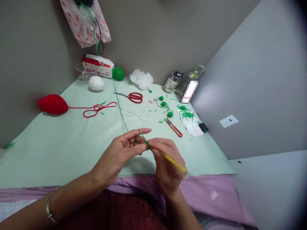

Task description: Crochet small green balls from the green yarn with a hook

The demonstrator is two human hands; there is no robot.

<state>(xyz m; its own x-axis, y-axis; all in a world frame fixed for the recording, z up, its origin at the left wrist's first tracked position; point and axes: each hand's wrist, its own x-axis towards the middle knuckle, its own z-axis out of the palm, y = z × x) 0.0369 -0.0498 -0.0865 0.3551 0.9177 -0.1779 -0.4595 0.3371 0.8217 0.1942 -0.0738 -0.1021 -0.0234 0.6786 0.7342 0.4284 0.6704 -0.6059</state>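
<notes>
My left hand (121, 151) is raised over the near edge of the pale green table (59, 143), with green yarn (124, 123) looped over its index finger and pinched at the fingertips. My right hand (165, 166) is closed around a yellow crochet hook (174, 163), whose tip meets the yarn at my left fingertips. The green strand runs back across the table to a green yarn ball (118, 73) near the wall.
A red yarn ball (53, 104) with a loose red strand (98, 109), a white yarn ball (96, 83), red scissors (131, 96), small orange snips (174, 127), white stuffing (142, 78), small green crocheted pieces (165, 107), green scraps, a box and jars lie on the table.
</notes>
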